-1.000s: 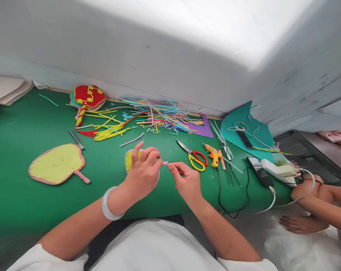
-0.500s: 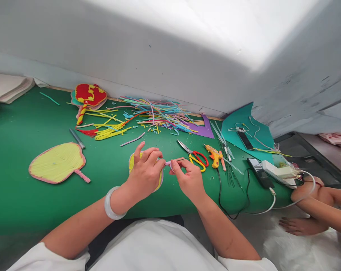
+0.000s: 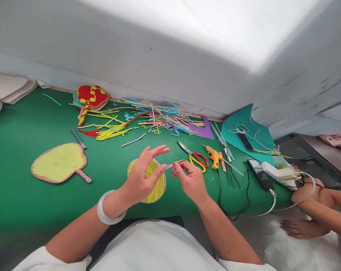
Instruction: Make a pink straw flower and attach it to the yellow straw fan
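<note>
A small yellow fan-shaped piece with a pink rim lies on the green table near its front edge. My left hand hovers over it, fingers spread, thumb touching a thin pink strip. My right hand pinches that strip's other end between thumb and forefinger. A white bangle sits on my left wrist.
A larger yellow fan lies at left, a red and yellow one at the back. Coloured strips are heaped by the wall. Scissors, a glue gun, phones and cables lie right. Another person's limbs are at far right.
My left hand's fingers have lifted and spread, uncovering more of the small yellow fan. My right hand keeps its pinch on the strip and has moved slightly down.
</note>
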### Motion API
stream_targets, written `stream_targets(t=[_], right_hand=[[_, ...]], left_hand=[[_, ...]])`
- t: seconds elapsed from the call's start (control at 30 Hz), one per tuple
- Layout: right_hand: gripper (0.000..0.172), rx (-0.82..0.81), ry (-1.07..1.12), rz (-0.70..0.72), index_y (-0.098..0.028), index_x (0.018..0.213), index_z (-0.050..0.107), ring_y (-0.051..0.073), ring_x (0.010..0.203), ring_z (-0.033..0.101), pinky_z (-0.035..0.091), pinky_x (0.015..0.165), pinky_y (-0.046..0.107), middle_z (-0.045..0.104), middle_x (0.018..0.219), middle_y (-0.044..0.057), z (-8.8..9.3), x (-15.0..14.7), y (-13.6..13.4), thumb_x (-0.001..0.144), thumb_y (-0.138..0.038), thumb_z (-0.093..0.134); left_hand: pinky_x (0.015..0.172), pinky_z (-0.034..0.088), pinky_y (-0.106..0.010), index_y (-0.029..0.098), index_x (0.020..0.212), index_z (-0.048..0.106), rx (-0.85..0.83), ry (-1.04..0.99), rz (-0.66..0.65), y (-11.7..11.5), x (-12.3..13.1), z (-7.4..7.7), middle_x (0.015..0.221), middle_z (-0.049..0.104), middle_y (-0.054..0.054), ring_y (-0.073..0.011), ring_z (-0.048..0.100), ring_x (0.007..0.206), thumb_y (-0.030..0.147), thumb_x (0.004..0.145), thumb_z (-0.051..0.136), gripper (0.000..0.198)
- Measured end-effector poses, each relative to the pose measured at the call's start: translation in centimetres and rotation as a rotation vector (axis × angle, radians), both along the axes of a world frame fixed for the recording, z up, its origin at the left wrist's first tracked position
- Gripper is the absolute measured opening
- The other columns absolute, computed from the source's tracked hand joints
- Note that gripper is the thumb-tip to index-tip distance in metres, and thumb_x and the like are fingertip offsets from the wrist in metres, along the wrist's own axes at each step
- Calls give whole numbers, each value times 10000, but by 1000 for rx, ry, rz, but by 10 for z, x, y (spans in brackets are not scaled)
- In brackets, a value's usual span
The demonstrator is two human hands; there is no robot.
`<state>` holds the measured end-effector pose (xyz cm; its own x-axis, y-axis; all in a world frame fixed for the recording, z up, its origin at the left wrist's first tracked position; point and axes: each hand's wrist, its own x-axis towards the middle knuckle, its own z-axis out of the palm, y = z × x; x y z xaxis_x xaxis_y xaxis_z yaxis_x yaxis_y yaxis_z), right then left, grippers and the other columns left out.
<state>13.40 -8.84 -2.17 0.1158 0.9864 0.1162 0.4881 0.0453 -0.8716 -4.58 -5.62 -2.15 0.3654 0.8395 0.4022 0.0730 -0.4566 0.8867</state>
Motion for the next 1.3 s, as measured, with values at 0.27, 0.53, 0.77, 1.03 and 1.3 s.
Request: stream_targets(t=[0.27, 0.53, 0.77, 1.03, 1.3], right_hand=[[346, -8, -2, -60, -217, 685, 639, 166, 625, 608, 456, 634, 287, 674, 630, 16, -1, 3, -3, 880, -492, 559], [370, -34, 60, -117, -212, 697, 649, 173, 632, 608, 467, 619, 292, 675, 643, 27, -4, 10, -3, 855, -539, 578], [381, -5, 129, -136, -205, 734, 654, 176, 631, 603, 464, 627, 302, 672, 652, 28, -11, 15, 15, 856, -559, 582], [357, 11, 311, -66, -205, 735, 634, 166, 642, 604, 480, 660, 295, 673, 646, 23, -43, 17, 61, 862, -535, 582], [323, -53, 422, -56, -209, 721, 636, 158, 639, 603, 485, 682, 294, 664, 637, 12, -71, 26, 74, 868, -493, 588]], left_hand=[[1065, 419, -412, 173, 1170, 682, -652, -678, -204, 7, -10, 0, 1234, 687, -119, -265, 606, 1201, 391, 955, 526, 344], [797, 508, -263, 164, 975, 733, -767, -740, -66, 11, -8, -4, 887, 719, -56, -157, 661, 857, 346, 805, 740, 250], [637, 447, -204, 158, 794, 690, -749, -687, 0, 16, -4, -6, 707, 630, 15, -81, 557, 644, 277, 692, 838, 216], [617, 455, -218, 148, 757, 681, -776, -596, 122, 37, 5, -16, 671, 650, 8, -92, 574, 602, 319, 613, 882, 300], [649, 494, -209, 155, 767, 703, -829, -517, 184, 42, 5, -37, 728, 664, 3, -98, 613, 649, 311, 611, 890, 290]])
